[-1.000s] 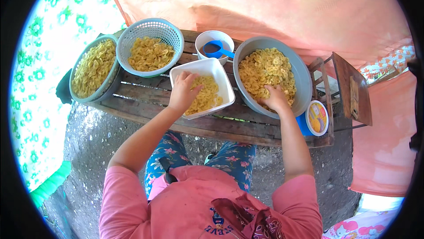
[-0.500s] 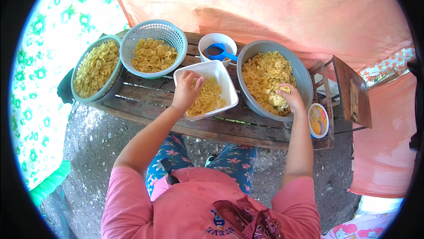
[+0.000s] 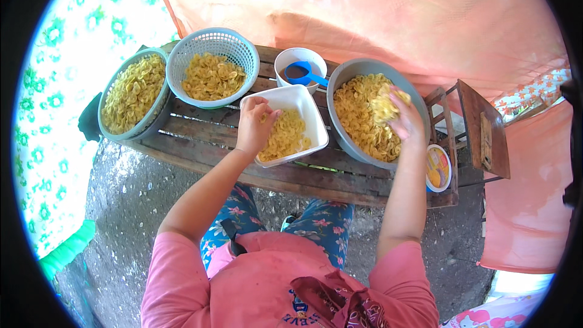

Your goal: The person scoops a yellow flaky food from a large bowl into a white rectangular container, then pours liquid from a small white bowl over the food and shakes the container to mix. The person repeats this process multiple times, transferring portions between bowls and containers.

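Chips (image 3: 363, 109) in basin (image 3: 401, 75), tub (image 3: 308, 102); right hand (image 3: 409, 123) clutching some; grip of left hand (image 3: 254, 126) unclear.

Makeshift food-prep spot under cloth walls; home or stall, can't tell which. Evidence: orange sheet (image 3: 376, 6) as back wall across upper frame, bright green-flowered curtain (image 3: 54, 100) down the left edge, more orange cloth (image 3: 525, 206) at right. Ground (image 3: 139, 188) is rough, gray, speckled, seen left and below center. Work surface = slatted wooden bench (image 3: 340, 183) mid-frame, gaps between boards. Kitchenware on it: gray basin (image 3: 398, 74) right of center, light-blue colander (image 3: 212, 40) upper left, both with yellow slices (image 3: 212, 79) in bulk.
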Demonstrator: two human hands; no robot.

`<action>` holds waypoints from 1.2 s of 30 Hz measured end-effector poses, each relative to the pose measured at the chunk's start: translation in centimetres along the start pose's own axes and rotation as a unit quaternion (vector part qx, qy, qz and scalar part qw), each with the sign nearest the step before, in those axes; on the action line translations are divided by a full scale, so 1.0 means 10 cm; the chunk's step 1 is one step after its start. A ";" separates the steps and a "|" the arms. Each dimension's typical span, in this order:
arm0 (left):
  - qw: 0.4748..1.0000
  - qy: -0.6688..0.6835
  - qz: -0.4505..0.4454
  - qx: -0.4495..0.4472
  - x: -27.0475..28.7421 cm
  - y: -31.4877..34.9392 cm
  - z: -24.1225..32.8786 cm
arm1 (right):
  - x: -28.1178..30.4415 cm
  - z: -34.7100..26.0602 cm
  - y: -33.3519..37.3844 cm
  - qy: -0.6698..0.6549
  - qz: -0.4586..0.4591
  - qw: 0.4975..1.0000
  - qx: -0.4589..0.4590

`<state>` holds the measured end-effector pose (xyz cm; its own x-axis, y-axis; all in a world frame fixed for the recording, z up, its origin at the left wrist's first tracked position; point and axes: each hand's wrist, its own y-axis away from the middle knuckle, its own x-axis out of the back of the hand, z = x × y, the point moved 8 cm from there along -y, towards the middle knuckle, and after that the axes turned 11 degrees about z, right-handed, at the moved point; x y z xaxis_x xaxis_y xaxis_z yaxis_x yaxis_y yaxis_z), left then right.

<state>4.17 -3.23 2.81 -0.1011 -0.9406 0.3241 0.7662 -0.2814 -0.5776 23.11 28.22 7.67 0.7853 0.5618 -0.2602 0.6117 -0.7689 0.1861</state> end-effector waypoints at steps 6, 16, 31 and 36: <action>0.995 -0.076 -0.056 -0.031 -0.03 0.04 0.01 | -1.46 0.73 0.32 0.098 -0.182 0.978 0.010; 0.994 -0.101 -0.012 0.042 0.10 0.16 -0.21 | -1.65 1.21 0.34 0.434 -0.137 0.890 0.021; 0.994 0.024 -0.094 0.051 -0.05 -0.06 -0.49 | 0.09 0.29 -0.35 0.750 0.123 0.629 0.161; 0.993 0.030 -0.112 0.039 -0.06 -0.08 -0.51 | -0.84 0.03 -0.36 0.676 0.122 0.641 0.343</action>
<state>0.33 -3.39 -0.76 -0.3099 -0.8668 0.3906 0.7665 -0.4709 -0.4367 14.28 26.23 8.93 0.4986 -0.2048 0.8423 0.6331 -0.5777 -0.5153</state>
